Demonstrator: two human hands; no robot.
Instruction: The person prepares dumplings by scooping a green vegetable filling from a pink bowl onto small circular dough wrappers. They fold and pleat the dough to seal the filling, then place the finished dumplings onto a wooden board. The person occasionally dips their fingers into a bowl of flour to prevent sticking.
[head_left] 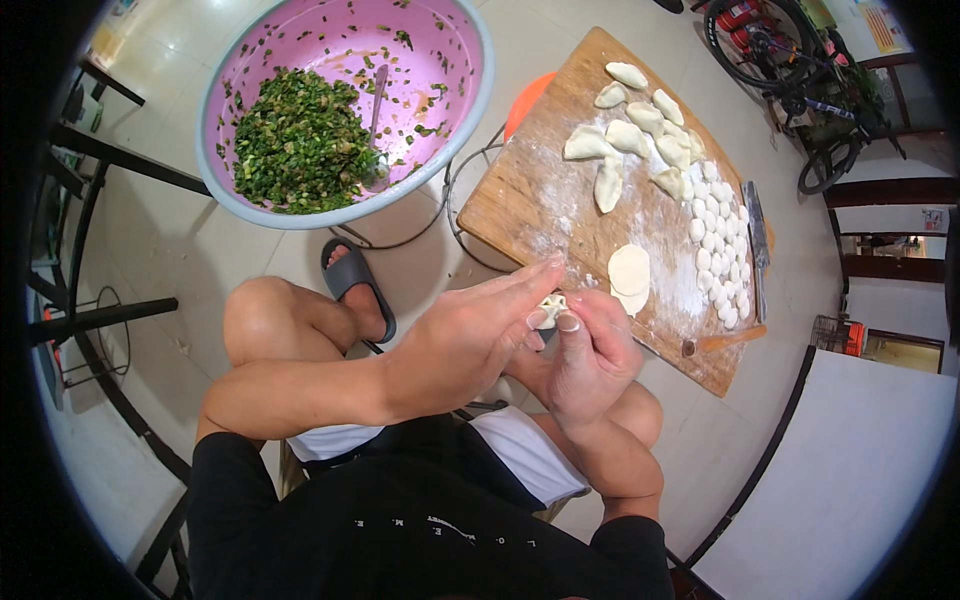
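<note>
At left, a pink basin (488, 80) with a pale blue rim holds chopped green filling (300, 145), a spoon (378, 105) resting at its right side. The left hand (455, 335), fingers extended together, presses its thumb against a small dumpling (548, 311) between both hands, near the board's close edge; the right hand (590, 365) pinches it. On the floured wooden board (520, 200) lie two overlapping wrappers (629, 272), shaped dumplings (645, 118) (farther back), a rolling pin (728, 340), dough pieces (720, 240) and a knife (757, 235).
</note>
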